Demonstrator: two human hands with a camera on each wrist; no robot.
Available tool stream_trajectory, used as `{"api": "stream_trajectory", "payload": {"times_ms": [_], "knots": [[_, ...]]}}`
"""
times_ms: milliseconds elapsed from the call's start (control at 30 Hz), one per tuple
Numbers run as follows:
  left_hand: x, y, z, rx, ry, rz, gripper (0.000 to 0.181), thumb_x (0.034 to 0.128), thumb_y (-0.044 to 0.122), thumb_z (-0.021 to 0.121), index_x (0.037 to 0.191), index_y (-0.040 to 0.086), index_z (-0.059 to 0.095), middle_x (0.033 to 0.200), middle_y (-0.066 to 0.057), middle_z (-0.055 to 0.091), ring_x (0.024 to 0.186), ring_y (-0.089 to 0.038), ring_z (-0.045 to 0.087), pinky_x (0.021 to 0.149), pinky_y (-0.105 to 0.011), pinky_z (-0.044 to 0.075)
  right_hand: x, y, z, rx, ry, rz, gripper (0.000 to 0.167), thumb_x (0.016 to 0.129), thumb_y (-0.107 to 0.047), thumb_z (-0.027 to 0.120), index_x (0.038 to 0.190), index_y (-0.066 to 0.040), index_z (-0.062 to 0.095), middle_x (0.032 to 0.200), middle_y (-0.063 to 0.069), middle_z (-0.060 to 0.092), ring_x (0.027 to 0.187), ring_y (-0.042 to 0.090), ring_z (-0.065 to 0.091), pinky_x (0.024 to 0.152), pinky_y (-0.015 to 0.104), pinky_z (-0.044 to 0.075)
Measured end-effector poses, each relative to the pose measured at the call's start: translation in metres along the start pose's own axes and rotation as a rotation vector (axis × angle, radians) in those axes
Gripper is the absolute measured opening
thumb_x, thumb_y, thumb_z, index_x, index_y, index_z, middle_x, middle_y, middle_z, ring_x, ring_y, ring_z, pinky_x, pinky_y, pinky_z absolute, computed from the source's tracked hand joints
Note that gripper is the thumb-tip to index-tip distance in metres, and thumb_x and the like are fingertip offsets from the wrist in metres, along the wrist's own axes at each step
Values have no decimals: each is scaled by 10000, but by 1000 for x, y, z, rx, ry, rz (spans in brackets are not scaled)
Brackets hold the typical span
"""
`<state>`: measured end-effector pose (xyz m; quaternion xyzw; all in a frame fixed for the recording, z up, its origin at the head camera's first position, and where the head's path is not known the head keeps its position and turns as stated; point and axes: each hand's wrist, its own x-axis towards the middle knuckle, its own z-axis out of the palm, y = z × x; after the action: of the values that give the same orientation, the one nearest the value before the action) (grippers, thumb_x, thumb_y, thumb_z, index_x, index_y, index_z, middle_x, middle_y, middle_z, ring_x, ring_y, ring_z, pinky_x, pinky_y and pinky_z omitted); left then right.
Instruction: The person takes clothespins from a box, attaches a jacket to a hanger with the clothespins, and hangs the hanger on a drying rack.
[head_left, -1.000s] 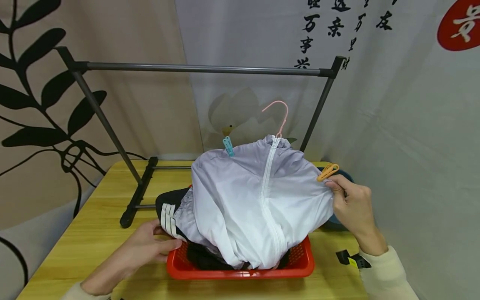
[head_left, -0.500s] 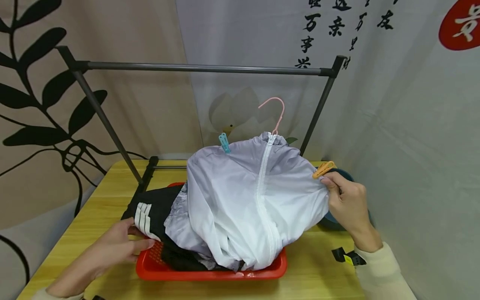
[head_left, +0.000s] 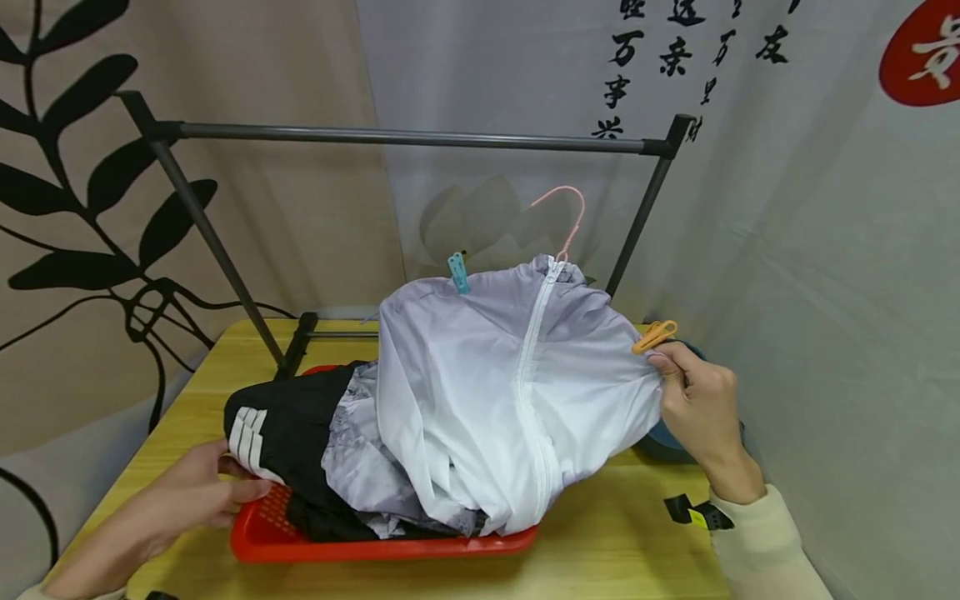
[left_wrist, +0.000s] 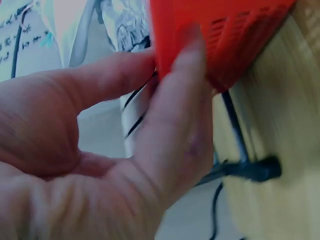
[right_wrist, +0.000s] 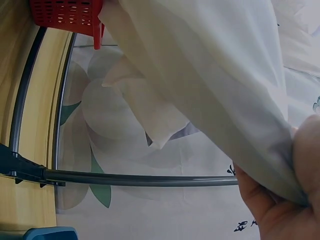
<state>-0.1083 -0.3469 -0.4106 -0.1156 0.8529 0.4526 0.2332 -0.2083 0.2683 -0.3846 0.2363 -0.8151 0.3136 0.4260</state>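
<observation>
My left hand grips the left rim of a red plastic basket, its fingers under the edge in the left wrist view. Black cloth with white stripes lies in the basket and hangs over that side. My right hand pinches the right side of a white-and-lilac zip jacket, just below a yellow clothespin. A pink hanger hook rises from the jacket's collar, and a blue clothespin sits on its left shoulder. The jacket's lower part hangs over the basket.
A dark metal rack stands on the wooden table behind the jacket. A blue container is at the right, partly behind the right hand. A printed curtain backs the scene.
The left hand has pulled the red basket to the left, with the black cloth in it. The jacket has risen slightly, still pinched by the right hand, and more black cloth shows.
</observation>
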Motion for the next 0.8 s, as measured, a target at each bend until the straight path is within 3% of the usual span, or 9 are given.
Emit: {"api": "stream_trajectory", "payload": {"times_ms": [67, 167, 300, 400, 467, 533, 600, 667, 800], "knots": [[-2, 1, -3, 55, 19, 1, 688, 1080, 214, 853, 1476, -180, 452, 1325, -289, 659, 1057, -224, 776, 902, -489, 738, -1, -1, -1, 4, 1, 0, 161, 962, 178, 791, 953, 19, 811, 640, 86, 690, 485, -61, 287, 457, 213, 287], [-8, 8, -6, 225, 97, 2, 868, 1053, 367, 895, 1505, -222, 444, 1300, -312, 710, 969, -231, 781, 849, -468, 712, -1, -2, -1, 10, 2, 3, 163, 975, 181, 772, 959, 23, 811, 680, 113, 735, 488, -64, 282, 461, 209, 284], [-22, 25, -5, 486, 279, 27, 1136, 1048, 531, 863, 1613, -282, 305, 1443, -487, 584, 1033, -475, 743, 924, -632, 662, -1, -4, -2, 10, -2, 10, 153, 991, 169, 766, 955, 24, 802, 674, 107, 724, 493, -65, 291, 465, 204, 291], [-32, 41, 10, 556, 406, 133, 1142, 1067, 529, 843, 1689, -226, 253, 1529, -566, 429, 1140, -618, 667, 984, -781, 608, -1, -5, -1, 10, 0, 8, 154, 985, 169, 774, 952, 20, 798, 635, 63, 671, 497, -63, 285, 461, 209, 286], [-36, 55, 31, 534, 438, 251, 1155, 1059, 510, 866, 1755, -138, 210, 1574, -530, 417, 1169, -603, 687, 988, -790, 614, 0, -5, 0, 10, 5, 6, 160, 977, 172, 781, 947, 16, 798, 611, 34, 627, 489, -55, 281, 455, 213, 283], [-41, 69, 55, 499, 420, 366, 1210, 1025, 521, 906, 1821, -10, 165, 1650, -452, 437, 1258, -564, 697, 1007, -789, 618, 1, -6, 1, 8, 15, 7, 163, 972, 176, 782, 943, 17, 801, 582, 8, 573, 482, -50, 268, 452, 221, 274], [-45, 85, 82, 447, 345, 473, 1316, 976, 558, 945, 1866, 122, 79, 1766, -368, 383, 1429, -547, 647, 1075, -781, 608, 1, -7, 1, 4, 25, 12, 153, 980, 168, 780, 942, 22, 801, 566, 6, 550, 479, -45, 271, 457, 221, 278], [-49, 100, 103, 388, 228, 523, 1402, 940, 632, 948, 1879, 258, -22, 1873, -269, 263, 1618, -550, 495, 1183, -802, 535, 2, -10, 2, -1, 34, 17, 141, 987, 160, 777, 938, 29, 797, 552, 12, 529, 482, -44, 272, 463, 221, 276], [-49, 122, 137, 318, 42, 594, 1450, 891, 681, 964, 1860, 406, -79, 1946, -197, 84, 1724, -564, 346, 1246, -809, 482, 2, -17, 4, -8, 47, 20, 119, 994, 143, 784, 943, 36, 794, 551, 20, 515, 501, -45, 288, 474, 223, 282]]}}
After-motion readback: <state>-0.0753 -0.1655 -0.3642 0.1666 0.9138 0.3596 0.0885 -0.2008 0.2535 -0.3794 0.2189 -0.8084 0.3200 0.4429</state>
